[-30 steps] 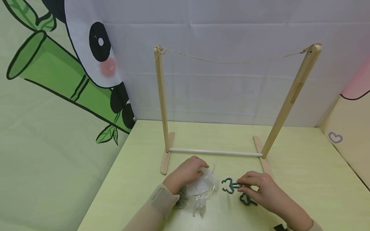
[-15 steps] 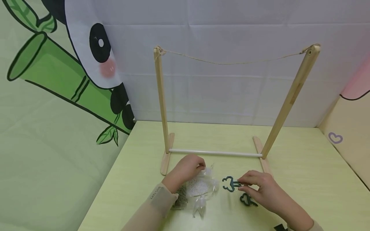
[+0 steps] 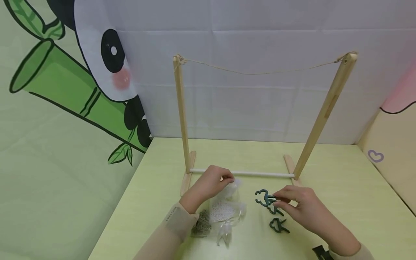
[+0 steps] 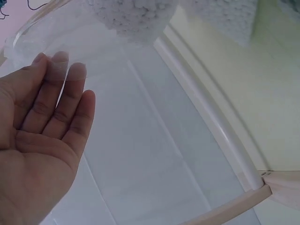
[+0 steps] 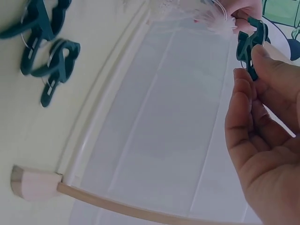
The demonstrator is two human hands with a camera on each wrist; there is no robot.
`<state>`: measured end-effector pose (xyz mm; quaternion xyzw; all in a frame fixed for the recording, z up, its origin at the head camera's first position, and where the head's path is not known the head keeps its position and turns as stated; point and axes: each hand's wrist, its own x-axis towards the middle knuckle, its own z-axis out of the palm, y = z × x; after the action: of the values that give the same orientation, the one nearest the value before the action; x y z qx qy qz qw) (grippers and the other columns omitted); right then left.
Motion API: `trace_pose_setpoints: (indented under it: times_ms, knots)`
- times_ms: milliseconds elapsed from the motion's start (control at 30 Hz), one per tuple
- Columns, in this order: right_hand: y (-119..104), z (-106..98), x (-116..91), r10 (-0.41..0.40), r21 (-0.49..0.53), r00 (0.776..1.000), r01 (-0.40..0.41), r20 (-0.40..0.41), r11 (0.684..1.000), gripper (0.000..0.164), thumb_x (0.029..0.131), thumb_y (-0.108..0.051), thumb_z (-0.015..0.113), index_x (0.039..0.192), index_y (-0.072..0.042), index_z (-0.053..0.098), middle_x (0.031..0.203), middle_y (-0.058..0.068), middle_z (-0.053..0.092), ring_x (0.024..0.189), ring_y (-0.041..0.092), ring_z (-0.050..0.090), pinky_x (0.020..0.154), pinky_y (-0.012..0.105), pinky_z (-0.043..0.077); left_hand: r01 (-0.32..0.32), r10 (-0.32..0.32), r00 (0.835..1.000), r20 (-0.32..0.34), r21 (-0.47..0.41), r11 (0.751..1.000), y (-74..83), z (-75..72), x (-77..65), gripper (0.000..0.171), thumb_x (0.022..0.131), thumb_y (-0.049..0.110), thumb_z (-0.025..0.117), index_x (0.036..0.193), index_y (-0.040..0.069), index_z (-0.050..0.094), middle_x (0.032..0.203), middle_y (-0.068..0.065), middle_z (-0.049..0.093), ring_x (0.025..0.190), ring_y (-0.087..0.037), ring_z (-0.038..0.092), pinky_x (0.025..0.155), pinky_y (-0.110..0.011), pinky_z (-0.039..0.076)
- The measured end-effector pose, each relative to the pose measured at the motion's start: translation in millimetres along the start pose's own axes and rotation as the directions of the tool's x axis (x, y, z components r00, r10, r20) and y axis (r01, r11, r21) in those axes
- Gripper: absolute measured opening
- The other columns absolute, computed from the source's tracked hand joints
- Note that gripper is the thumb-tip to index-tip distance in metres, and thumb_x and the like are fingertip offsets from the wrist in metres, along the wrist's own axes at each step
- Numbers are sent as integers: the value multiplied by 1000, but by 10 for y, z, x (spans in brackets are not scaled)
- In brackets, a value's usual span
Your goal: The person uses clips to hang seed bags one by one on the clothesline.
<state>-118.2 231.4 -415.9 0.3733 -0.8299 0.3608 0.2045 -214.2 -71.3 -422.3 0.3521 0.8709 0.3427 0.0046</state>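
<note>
- The right hand (image 3: 302, 207) pinched the handle end of a dark green clip (image 3: 264, 198) between thumb and fingers, its mouth pointing left; the clip hung above the near part of the counter (image 3: 247, 245).
- The left hand (image 3: 212, 180) had its thumb and fingertips together on the thin upper edge of a clear bag (image 3: 224, 211) holding small white pellets.
- The clip looked light, stiff and springy, probably plastic; the handles seemed the right place to hold it, since a squeeze there would likely spread its mouth.
- The bag seemed soft, slippery and loosely weighted by its pellets. Its flat upper edge looked the best place to hold, pinched firmly, as the thin film could likely tear.
- Two more clips lay on the counter below the right hand: a farther clip (image 3: 275, 210) and a nearer clip (image 3: 278, 225).
- Just left of the bag lay a clump of grey-green material (image 3: 202, 224), too blurred to identify.
- Beyond both hands stood a wooden frame: left post (image 3: 181, 119), right post (image 3: 325, 115), a white rod (image 3: 263, 174) low between them and a slack string (image 3: 253, 73) tied across the top.
</note>
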Motion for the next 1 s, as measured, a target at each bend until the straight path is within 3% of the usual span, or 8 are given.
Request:
trace_pose_setpoints:
  times_ms: [233, 433, 800, 933, 1000]
  knots:
    - [31, -190, 95, -29, -44, 999, 27, -32, 999, 40, 67, 13, 86, 100, -9, 77, 92, -8, 69, 74, 6, 66, 62, 14, 50, 1, -3, 999, -48, -44, 999, 191, -44, 76, 7, 97, 12, 72, 97, 9, 79, 84, 4, 72, 73, -1, 62, 70, -23, 52]
    - [50, -355, 186, -53, -85, 997, 48, -64, 995, 41, 63, 15, 86, 98, -5, 78, 89, -5, 70, 71, 7, 63, 53, 13, 46, 35, -42, 995, -96, -77, 996, 333, -58, 132, 7, 98, 14, 71, 96, 11, 78, 83, 10, 69, 75, -6, 63, 74, -28, 52]
    - [76, -632, 341, -63, -153, 995, 50, -80, 987, 37, 63, 14, 86, 95, -5, 79, 85, -7, 68, 68, 6, 61, 49, 12, 42, 24, -50, 971, -235, -115, 993, 481, -59, 284, 7, 97, 11, 71, 94, 8, 77, 82, 4, 72, 71, -4, 62, 61, -23, 53]
    - [71, -734, 414, -71, -183, 994, 55, -81, 981, 32, 67, 11, 86, 95, -4, 79, 84, -7, 68, 68, 6, 61, 49, 12, 42, 15, -45, 962, -269, -113, 993, 524, -68, 342, 7, 97, 12, 72, 93, 9, 77, 80, 7, 71, 70, -3, 62, 59, -22, 52]
    - [65, -788, 461, -81, -197, 993, 62, -87, 979, 18, 79, -1, 86, 95, -5, 79, 84, -8, 68, 68, 5, 60, 49, 12, 42, 1, -35, 958, -286, -117, 993, 555, -74, 375, 7, 97, 11, 72, 92, 9, 77, 79, 8, 70, 70, -3, 62, 57, -22, 52]
